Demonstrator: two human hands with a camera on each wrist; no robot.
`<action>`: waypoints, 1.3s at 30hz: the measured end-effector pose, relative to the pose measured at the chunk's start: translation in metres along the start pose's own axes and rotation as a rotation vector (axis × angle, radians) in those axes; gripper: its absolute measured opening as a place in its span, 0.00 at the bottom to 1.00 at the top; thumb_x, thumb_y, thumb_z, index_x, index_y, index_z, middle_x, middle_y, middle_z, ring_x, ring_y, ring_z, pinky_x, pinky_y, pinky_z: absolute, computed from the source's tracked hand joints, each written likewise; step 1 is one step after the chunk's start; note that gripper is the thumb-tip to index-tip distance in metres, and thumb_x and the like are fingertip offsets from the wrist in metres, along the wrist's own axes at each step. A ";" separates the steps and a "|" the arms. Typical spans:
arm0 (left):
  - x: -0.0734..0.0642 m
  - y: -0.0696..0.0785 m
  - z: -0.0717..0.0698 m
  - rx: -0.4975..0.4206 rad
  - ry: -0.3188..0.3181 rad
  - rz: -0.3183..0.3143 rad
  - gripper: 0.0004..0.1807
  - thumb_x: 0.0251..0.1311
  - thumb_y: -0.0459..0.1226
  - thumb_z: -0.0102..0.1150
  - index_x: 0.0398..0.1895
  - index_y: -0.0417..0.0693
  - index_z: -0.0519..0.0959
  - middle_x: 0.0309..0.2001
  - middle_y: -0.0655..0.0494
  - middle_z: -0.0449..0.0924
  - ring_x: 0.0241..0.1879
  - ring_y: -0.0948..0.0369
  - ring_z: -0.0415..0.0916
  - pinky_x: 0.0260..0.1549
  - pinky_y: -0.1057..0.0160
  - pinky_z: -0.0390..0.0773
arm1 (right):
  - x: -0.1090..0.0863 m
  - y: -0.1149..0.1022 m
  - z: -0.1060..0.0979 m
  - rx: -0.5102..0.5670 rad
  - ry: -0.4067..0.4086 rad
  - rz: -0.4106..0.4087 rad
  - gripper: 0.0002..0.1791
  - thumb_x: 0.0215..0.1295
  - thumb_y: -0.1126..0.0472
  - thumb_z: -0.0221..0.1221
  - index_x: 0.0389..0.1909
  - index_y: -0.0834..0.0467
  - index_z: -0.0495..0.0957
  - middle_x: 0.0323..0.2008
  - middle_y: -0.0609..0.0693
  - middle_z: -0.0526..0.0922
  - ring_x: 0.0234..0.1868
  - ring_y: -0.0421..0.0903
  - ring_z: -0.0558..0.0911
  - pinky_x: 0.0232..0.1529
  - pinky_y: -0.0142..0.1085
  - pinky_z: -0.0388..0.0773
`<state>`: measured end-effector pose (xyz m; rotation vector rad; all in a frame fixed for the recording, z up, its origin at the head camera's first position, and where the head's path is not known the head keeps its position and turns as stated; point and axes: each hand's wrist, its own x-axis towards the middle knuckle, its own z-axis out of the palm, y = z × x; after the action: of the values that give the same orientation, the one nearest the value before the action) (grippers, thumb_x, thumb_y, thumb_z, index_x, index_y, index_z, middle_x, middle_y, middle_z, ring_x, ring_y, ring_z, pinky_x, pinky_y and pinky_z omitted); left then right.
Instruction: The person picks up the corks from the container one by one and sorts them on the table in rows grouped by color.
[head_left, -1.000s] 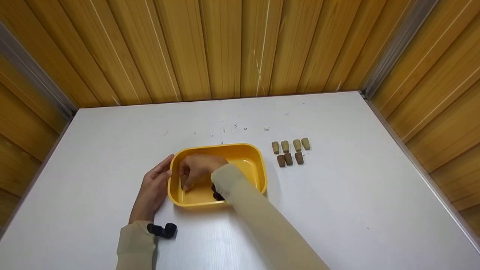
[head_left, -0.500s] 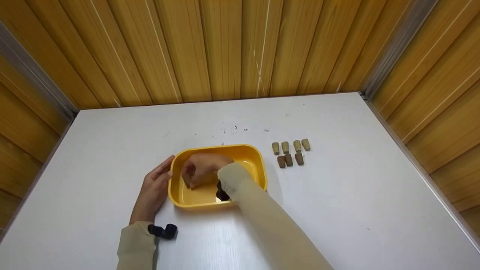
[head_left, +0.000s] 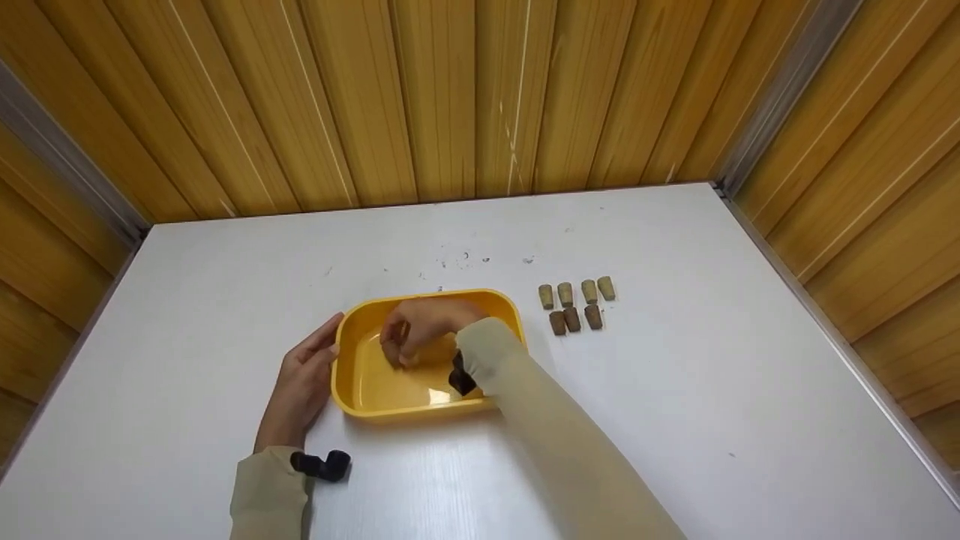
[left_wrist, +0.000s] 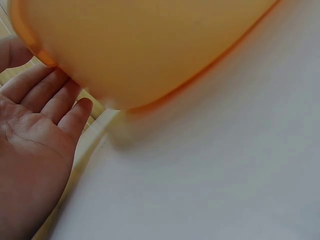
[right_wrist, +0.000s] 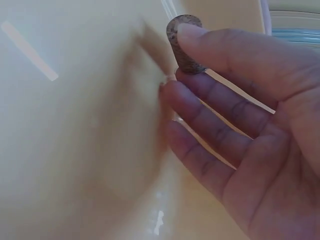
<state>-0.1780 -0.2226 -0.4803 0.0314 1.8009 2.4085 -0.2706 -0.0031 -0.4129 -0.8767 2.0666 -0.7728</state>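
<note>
My right hand (head_left: 424, 326) is inside the yellow plastic tray (head_left: 409, 412), pinching a dark brown tapered cork stopper (right_wrist: 186, 59) between thumb and fingers. In the head view the stopper shows below the fingertips, just above or on the tray floor; I cannot tell if it touches. My left hand (head_left: 304, 379) lies along the outside of the tray's left wall, touching it. The left wrist view shows its fingers (left_wrist: 60, 100) extended, with tips against the tray's outer side.
On the white table (head_left: 675, 405), right of the tray, lies a row of several light cork stoppers (head_left: 565, 293). In front of it is a row of dark brown stoppers (head_left: 572, 319). Ribbed wood-look walls (head_left: 435, 97) close off the back and sides.
My right hand has moved right, from the tray's left wall toward its middle, carrying the brown cork stopper along. My left hand keeps its place at the tray.
</note>
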 end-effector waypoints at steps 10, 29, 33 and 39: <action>-0.001 0.000 0.000 -0.021 0.008 -0.003 0.30 0.68 0.30 0.46 0.73 0.42 0.57 0.76 0.52 0.52 0.66 0.72 0.63 0.63 0.72 0.67 | -0.023 0.002 -0.015 -0.055 0.057 -0.015 0.18 0.56 0.67 0.64 0.49 0.55 0.80 0.46 0.46 0.83 0.46 0.43 0.80 0.51 0.32 0.78; -0.002 -0.002 -0.002 -0.035 -0.018 0.035 0.30 0.69 0.30 0.46 0.73 0.40 0.56 0.75 0.48 0.52 0.65 0.71 0.65 0.64 0.70 0.67 | -0.075 0.018 -0.042 -0.048 0.170 -0.027 0.20 0.59 0.65 0.63 0.54 0.54 0.79 0.50 0.48 0.83 0.50 0.46 0.82 0.53 0.37 0.80; -0.002 -0.001 -0.002 -0.023 -0.019 0.031 0.29 0.69 0.30 0.45 0.73 0.41 0.56 0.75 0.49 0.52 0.65 0.71 0.65 0.63 0.70 0.67 | -0.085 0.025 -0.046 -0.051 0.212 -0.045 0.21 0.59 0.65 0.63 0.55 0.55 0.78 0.52 0.49 0.81 0.51 0.46 0.82 0.53 0.36 0.80; -0.001 0.000 -0.001 -0.022 -0.010 0.003 0.30 0.69 0.31 0.47 0.73 0.43 0.56 0.75 0.51 0.52 0.65 0.71 0.65 0.63 0.70 0.68 | -0.102 0.036 -0.049 -0.024 0.273 -0.105 0.22 0.60 0.66 0.62 0.56 0.56 0.78 0.55 0.52 0.80 0.52 0.48 0.81 0.55 0.38 0.80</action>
<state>-0.1766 -0.2239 -0.4805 0.0437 1.7708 2.4257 -0.2726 0.1084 -0.3728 -0.9424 2.2844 -0.9722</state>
